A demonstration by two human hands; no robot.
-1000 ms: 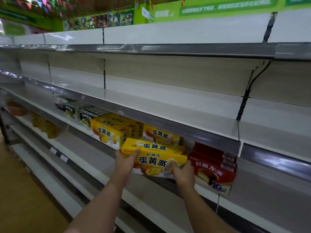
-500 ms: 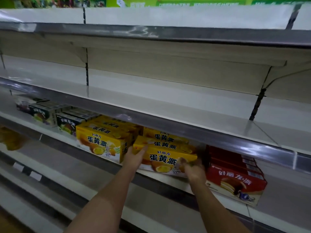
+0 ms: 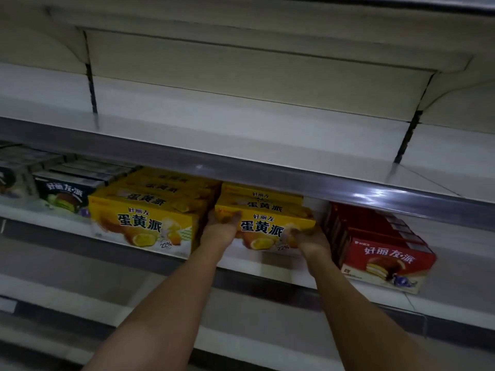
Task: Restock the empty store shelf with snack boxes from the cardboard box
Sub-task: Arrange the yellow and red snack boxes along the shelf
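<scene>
A yellow snack box [image 3: 267,226] rests on the middle shelf [image 3: 267,271], in the gap between a row of yellow boxes [image 3: 144,223] on its left and a row of red boxes [image 3: 385,261] on its right. Behind it stands another yellow box [image 3: 261,202]. My left hand [image 3: 222,228] grips its left end and my right hand [image 3: 310,238] grips its lower right corner. The cardboard box is out of view.
Dark boxes with a green cake picture [image 3: 64,196] and pale boxes [image 3: 16,178] stand further left on the same shelf. The shelf above [image 3: 241,135] is bare, with a grey price rail [image 3: 267,172] along its front edge. Bare shelves run below.
The yellow box has gone from in front of the shelf edge into the gap on the shelf, both hands still on it. The view has dropped and moved closer.
</scene>
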